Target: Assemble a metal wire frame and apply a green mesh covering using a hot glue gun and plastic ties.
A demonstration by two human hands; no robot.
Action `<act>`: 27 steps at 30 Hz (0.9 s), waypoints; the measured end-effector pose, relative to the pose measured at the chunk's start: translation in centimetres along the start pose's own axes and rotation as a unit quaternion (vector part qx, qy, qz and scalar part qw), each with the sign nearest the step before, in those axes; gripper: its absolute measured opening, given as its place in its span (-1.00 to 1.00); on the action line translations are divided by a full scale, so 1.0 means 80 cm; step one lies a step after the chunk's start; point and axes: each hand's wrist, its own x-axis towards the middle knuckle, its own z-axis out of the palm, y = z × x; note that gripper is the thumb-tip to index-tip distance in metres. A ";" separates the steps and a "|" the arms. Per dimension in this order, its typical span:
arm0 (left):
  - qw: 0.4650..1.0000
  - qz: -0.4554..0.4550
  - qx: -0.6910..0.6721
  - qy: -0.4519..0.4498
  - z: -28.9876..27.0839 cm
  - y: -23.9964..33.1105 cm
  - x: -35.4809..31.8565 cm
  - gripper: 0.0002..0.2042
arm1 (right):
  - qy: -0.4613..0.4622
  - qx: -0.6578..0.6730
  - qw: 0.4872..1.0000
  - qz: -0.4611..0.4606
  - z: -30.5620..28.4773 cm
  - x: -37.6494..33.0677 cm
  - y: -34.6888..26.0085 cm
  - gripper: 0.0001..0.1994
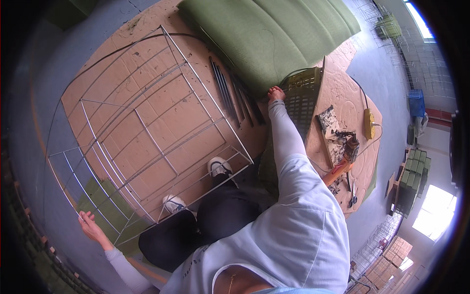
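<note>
A large wire frame [135, 109] of silvery rods stands over the cardboard in front of me. My left hand [93, 229] is at its near left edge, fingers curled against the outer wire. At the far middle, my right hand [276, 94] is closed, between the rolled-out green sheet [264, 36] and the rim of an olive plastic crate [299, 95]. What its fingers grip is too small to make out. A thin dark thread or wire runs over the green sheet toward that hand.
Dark strips [223, 88] lie on the cardboard [117, 63] beside the frame. To the right, a cardboard-topped surface bears an orange-handled tool [339, 169], scissors [352, 200], a stained block [330, 130] and a yellow power strip [369, 123]. Green stacks [415, 171] stand farther right.
</note>
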 end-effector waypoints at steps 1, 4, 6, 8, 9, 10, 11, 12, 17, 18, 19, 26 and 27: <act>1.000 0.001 0.002 0.002 0.000 0.001 -0.001 -0.50 | -0.014 0.021 0.999 0.024 -0.003 0.004 0.001 -0.86; 1.000 -0.004 0.007 0.000 0.003 -0.003 0.001 -0.49 | -0.006 0.028 0.999 0.035 -0.003 0.004 0.003 -0.84; 1.000 -0.003 0.017 0.005 -0.004 -0.002 0.000 -0.49 | 0.012 0.014 0.999 0.029 0.010 -0.018 0.006 -0.84; 1.000 -0.002 0.022 0.008 -0.006 -0.002 0.000 -0.49 | 0.045 -0.048 0.998 -0.015 0.017 -0.033 -0.001 -0.83; 1.000 -0.004 0.028 0.006 -0.007 -0.002 0.001 -0.49 | 0.044 -0.048 0.998 -0.014 0.018 -0.039 -0.007 -0.83; 0.999 -0.006 0.035 0.004 -0.009 -0.003 0.001 -0.49 | 0.044 -0.070 0.997 -0.008 0.021 -0.045 -0.011 -0.83; 0.999 -0.006 0.033 0.003 -0.007 -0.002 0.001 -0.49 | 0.045 -0.092 0.995 -0.006 0.020 -0.046 -0.018 -0.83; 1.000 -0.004 0.030 0.002 -0.005 0.000 0.000 -0.49 | 0.045 -0.091 0.995 -0.007 0.020 -0.046 -0.023 -0.83; 1.000 -0.002 0.026 0.004 -0.005 -0.004 0.002 -0.50 | 0.001 -0.070 0.997 0.032 0.024 -0.047 -0.034 -0.89; 1.000 -0.004 0.026 0.003 -0.003 -0.004 0.003 -0.50 | 0.001 -0.071 0.997 0.031 0.023 -0.043 -0.035 -0.89; 1.000 -0.006 0.026 0.002 -0.001 -0.004 0.003 -0.50 | -0.008 -0.074 0.995 0.062 0.021 -0.040 -0.037 -0.90; 1.000 0.004 0.012 -0.001 0.014 0.000 0.003 -0.50 | -0.060 -0.137 0.984 0.094 0.051 -0.040 -0.060 -0.86; 1.000 0.004 0.021 0.001 0.008 0.001 0.003 -0.50 | -0.064 -0.136 0.984 0.096 0.067 -0.048 -0.063 -0.86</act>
